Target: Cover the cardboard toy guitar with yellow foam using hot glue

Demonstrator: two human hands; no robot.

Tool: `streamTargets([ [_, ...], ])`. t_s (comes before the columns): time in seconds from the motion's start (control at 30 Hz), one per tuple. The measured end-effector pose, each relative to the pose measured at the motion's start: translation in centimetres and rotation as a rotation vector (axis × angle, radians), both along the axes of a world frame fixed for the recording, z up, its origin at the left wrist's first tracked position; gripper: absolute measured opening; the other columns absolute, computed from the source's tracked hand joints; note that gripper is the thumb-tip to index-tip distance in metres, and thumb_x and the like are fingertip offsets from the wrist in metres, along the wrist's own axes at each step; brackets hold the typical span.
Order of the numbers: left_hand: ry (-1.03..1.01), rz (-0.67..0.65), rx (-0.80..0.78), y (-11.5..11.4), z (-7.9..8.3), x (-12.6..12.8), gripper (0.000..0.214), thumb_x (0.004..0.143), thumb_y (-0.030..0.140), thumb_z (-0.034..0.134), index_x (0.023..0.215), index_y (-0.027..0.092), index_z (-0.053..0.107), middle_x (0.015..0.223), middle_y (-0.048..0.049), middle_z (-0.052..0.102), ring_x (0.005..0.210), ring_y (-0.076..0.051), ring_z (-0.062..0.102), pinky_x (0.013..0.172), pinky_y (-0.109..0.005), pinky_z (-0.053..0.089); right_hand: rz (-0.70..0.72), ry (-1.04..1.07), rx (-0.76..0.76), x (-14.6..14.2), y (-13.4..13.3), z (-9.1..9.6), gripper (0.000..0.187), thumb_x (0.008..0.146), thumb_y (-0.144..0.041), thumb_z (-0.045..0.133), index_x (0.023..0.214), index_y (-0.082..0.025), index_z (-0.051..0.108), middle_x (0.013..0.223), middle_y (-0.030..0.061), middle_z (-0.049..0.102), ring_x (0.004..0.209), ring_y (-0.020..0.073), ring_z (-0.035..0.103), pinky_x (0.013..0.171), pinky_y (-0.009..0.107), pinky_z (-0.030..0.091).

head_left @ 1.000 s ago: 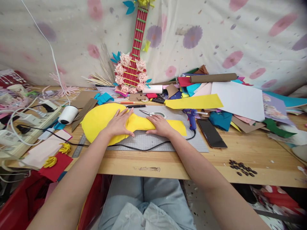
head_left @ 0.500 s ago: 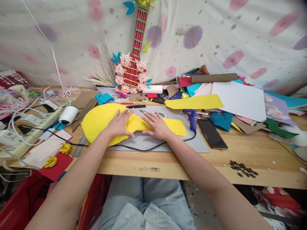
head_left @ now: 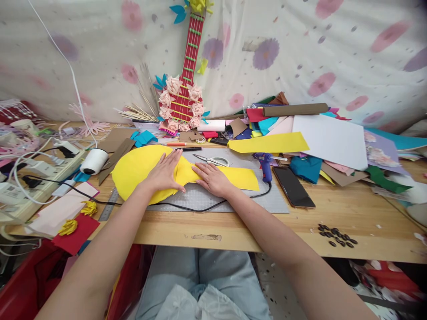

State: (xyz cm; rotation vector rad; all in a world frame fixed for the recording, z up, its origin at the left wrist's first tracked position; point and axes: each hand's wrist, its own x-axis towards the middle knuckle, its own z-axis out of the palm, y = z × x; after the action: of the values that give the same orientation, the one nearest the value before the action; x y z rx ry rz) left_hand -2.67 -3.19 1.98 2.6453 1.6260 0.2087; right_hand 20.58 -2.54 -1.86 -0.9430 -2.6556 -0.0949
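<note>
A yellow guitar-shaped piece [head_left: 133,173], seemingly felt or foam sheet, lies flat on the grey cutting mat [head_left: 213,202]. Its rounded body is on the left and its neck runs right. My left hand [head_left: 163,171] rests spread on the body where it narrows, thumb pointing right. My right hand [head_left: 211,178] lies flat across the start of the neck, fingers stretched out. Just behind the right hand are scissors [head_left: 215,160]. A blue glue gun [head_left: 264,165] stands near the neck's right end, its black cord running along the front of the yellow piece.
A red paper guitar with pink flowers [head_left: 182,102] leans at the back. Coloured sheets and a yellow strip [head_left: 270,143] pile up behind right. A phone [head_left: 293,186] and several black beads [head_left: 336,234] lie at right. Power strips [head_left: 43,182] and a white roll [head_left: 94,161] stand left.
My right hand has moved slightly down and its fingers now lie flatter on the yellow neck, leaving the scissors more visible. My left hand stays in place.
</note>
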Motion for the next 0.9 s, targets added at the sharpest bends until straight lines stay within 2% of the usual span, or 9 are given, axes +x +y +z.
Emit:
streamTargets([
  [0.27, 0.039, -0.033, -0.035, -0.04, 0.28, 0.17, 0.124, 0.049, 0.069, 0.068, 0.146, 0.019, 0.009, 0.153, -0.0124, 0.014, 0.141, -0.027, 0.011, 0.114, -0.045, -0.001, 0.002, -0.001, 0.007, 0.0, 0.37, -0.37, 0.055, 0.094, -0.046, 0.029, 0.14, -0.015, 0.037, 0.146, 0.0103, 0.036, 0.133, 0.024, 0.035, 0.109, 0.046, 0.029],
  [0.47, 0.048, -0.034, -0.047, 0.08, 0.29, 0.18, 0.124, 0.052, 0.07, 0.065, 0.147, 0.018, 0.004, 0.152, -0.0121, 0.019, 0.141, -0.025, 0.011, 0.114, -0.046, -0.001, 0.017, 0.025, -0.005, 0.12, 0.61, -0.55, 0.055, 0.094, -0.048, 0.032, 0.14, -0.018, 0.037, 0.145, 0.01, 0.037, 0.132, 0.0233, 0.036, 0.108, 0.046, 0.029],
  [0.7, 0.062, -0.029, -0.045, 0.04, 0.29, 0.19, 0.119, 0.053, 0.07, 0.064, 0.146, 0.021, 0.01, 0.153, -0.0113, 0.015, 0.141, -0.028, 0.01, 0.114, -0.046, 0.0, 0.019, 0.037, -0.003, 0.11, 0.65, -0.62, 0.054, 0.093, -0.046, 0.034, 0.14, -0.021, 0.036, 0.144, 0.0103, 0.04, 0.132, 0.0232, 0.037, 0.108, 0.046, 0.03],
  [0.9, 0.069, -0.038, -0.049, 0.06, 0.27, 0.21, 0.12, 0.053, 0.073, 0.062, 0.147, 0.019, 0.009, 0.153, -0.0113, 0.018, 0.141, -0.028, 0.01, 0.114, -0.046, -0.001, 0.017, 0.038, -0.007, 0.1, 0.57, -0.53, 0.054, 0.093, -0.047, 0.034, 0.14, -0.02, 0.037, 0.143, 0.0103, 0.04, 0.131, 0.0234, 0.038, 0.107, 0.046, 0.031],
])
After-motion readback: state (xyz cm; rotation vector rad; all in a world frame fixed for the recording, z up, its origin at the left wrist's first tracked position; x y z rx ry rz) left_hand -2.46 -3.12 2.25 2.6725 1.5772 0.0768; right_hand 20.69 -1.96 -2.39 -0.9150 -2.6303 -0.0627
